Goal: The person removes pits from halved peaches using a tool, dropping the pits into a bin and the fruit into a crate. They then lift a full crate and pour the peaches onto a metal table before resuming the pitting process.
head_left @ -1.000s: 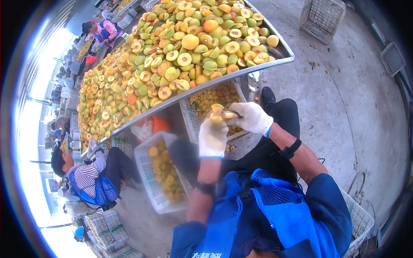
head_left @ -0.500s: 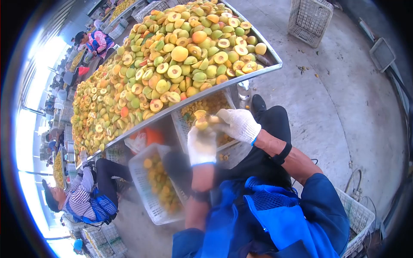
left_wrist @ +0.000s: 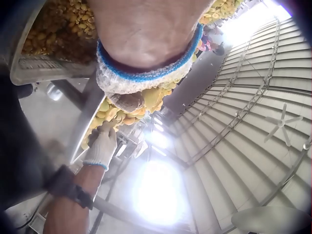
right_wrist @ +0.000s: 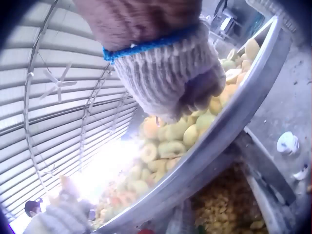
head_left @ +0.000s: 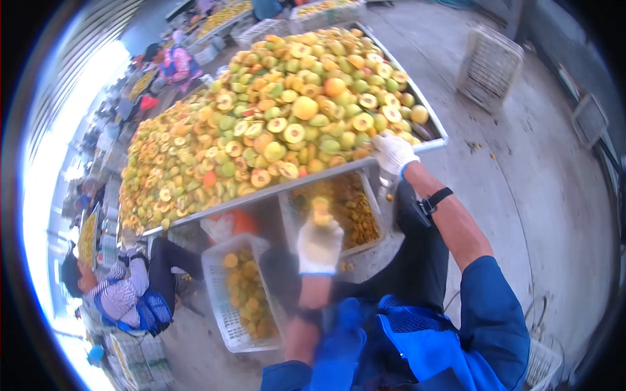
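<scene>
My gloved left hand (head_left: 319, 246) grips a yellow apricot piece (head_left: 320, 210), held upright above its fingers over the crate under the tray. In the right wrist view the left hand (right_wrist: 58, 218) and its fruit are blurred at the lower left. My gloved right hand (head_left: 394, 154) reaches over the tray's near rim to the heaped apricots (head_left: 274, 151), many cut in half with the stone hollow showing. Close up, the right hand (right_wrist: 170, 80) has bent fingers down among the fruit; its fingertips are hidden, and I cannot tell whether they hold a piece.
The metal-rimmed tray (head_left: 215, 217) slants across the view. Below it stands a crate of small yellow-brown pieces (head_left: 362, 215), and left of that a white basket (head_left: 218, 309) with apricot pieces. A seated person (head_left: 124, 293) works at the left. An upended crate (head_left: 490, 68) stands on the floor.
The right hand has left the fruit at the left hand and moved up and away to the tray's edge. The left hand keeps its apricot piece. The head view has shifted.
</scene>
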